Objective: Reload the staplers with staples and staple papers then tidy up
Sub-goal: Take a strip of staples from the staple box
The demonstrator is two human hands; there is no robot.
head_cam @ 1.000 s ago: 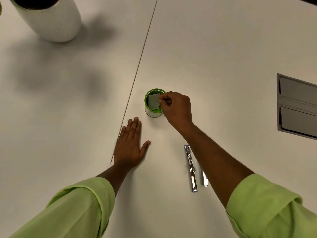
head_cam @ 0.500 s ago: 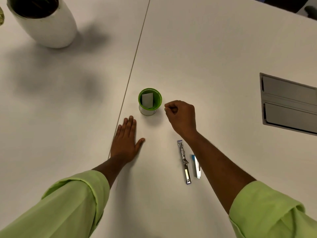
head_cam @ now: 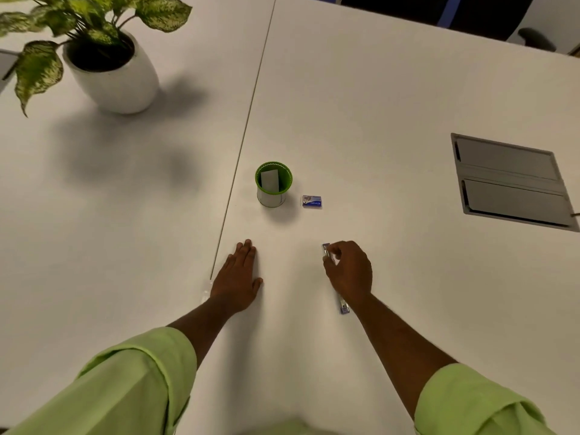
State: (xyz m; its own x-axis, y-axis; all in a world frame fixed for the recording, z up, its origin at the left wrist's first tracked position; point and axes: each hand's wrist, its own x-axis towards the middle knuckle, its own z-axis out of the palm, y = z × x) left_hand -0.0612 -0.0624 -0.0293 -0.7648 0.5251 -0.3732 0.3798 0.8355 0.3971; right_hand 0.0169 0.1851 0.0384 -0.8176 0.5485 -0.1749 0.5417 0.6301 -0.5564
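From the head camera, the right hand [head_cam: 348, 271] is curled down over the stapler [head_cam: 343, 304], which lies lengthwise on the white desk [head_cam: 376, 105] at about 5 o'clock of the green pen cup [head_cam: 272, 183]; the grip looks narrow, fingertips [head_cam: 329, 260] pinched at the stapler's far end, though whether they truly clasp it I cannot tell. The left hand [head_cam: 238, 279] lies flat and spread on the desk at 7 o'clock of the cup, holding nothing. A small blue staple box [head_cam: 312, 201] sits just beside the cup at 3 o'clock, apart from both hands. A folded white card or paper [head_cam: 270, 180] stands inside the cup. The step in hand appears to be the reload: next the stapler likely needs steadying and opening, and a strip fetched from the box. A seam [head_cam: 248, 127] divides the desk; a potted plant [head_cam: 103, 54] stands at 10 o'clock, a grey cable hatch [head_cam: 508, 180] at 3 o'clock, dark chairs [head_cam: 470, 14] beyond the far edge.
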